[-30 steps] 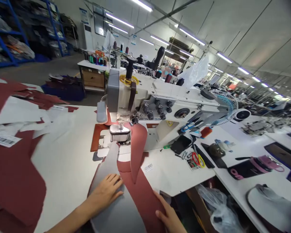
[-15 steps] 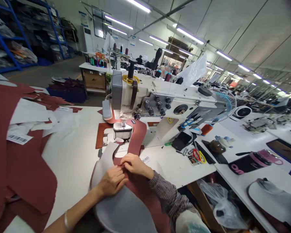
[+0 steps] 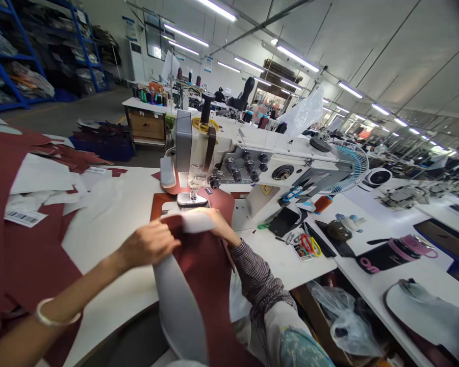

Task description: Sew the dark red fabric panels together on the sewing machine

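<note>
A long maroon leather-like panel with a grey backing point(image 3: 204, 270) is raised in front of the sewing machine point(image 3: 237, 153) and hangs over the table's front edge. My left hand point(image 3: 151, 243) is closed on the panel's upper left edge, slightly blurred. At the upper right, my right hand point(image 3: 219, 224) grips the same panel, its fingers mostly hidden behind the lifted, folded edge. Just beyond the hands is the presser foot point(image 3: 193, 194). More maroon material with a small black label point(image 3: 208, 191) lies beside it, under the machine arm.
Maroon cut pieces point(image 3: 34, 255) and white paper sheets are piled at the left. On the right lie scissors point(image 3: 309, 244), a black phone-like object point(image 3: 285, 221) and an orange thread spool point(image 3: 323, 205). A black and pink tumbler point(image 3: 390, 255) lies further right.
Both hands have lifted the panel's near part and drawn apart, the left hand going left and up, the right going up. More of the maroon face shows now.
</note>
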`<action>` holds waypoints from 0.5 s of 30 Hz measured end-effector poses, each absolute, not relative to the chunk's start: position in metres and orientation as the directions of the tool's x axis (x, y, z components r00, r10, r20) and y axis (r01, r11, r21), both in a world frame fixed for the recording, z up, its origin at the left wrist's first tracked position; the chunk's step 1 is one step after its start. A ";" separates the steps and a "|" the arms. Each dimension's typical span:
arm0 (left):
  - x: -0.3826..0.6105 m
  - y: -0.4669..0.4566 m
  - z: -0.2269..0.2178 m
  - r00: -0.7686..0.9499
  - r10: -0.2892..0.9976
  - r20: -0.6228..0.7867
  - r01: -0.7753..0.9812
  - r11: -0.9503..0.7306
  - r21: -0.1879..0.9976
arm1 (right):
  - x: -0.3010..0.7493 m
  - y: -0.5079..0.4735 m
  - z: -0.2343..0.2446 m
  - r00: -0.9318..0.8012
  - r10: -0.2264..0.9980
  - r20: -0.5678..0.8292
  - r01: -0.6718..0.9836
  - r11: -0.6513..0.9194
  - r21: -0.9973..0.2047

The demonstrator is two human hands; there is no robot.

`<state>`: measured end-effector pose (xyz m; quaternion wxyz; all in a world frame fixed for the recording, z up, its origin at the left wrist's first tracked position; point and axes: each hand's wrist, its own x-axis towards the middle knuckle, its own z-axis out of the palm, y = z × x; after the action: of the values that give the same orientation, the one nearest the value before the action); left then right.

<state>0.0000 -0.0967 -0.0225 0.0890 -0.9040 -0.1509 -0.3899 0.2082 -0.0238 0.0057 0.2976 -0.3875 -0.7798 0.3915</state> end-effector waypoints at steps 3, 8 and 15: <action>-0.024 -0.059 -0.038 0.498 0.721 0.483 0.826 -0.563 -0.011 | 0.198 -0.011 0.002 -0.482 0.857 0.181 0.585 0.469 -0.661; 0.001 -0.058 -0.077 0.421 0.773 0.474 0.888 -0.458 -0.042 | 0.182 -0.008 0.000 -0.540 0.830 0.139 0.665 0.522 -0.534; -0.025 -0.054 -0.097 0.564 0.530 0.633 0.744 -0.659 -0.111 | 0.193 -0.016 0.029 -0.633 0.772 0.062 0.537 0.496 -0.682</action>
<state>-0.0253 -0.0540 -0.0970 0.1864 -0.8646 -0.3682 -0.2867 0.1933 -0.0159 0.0288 0.1834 -0.3873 -0.8451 0.3196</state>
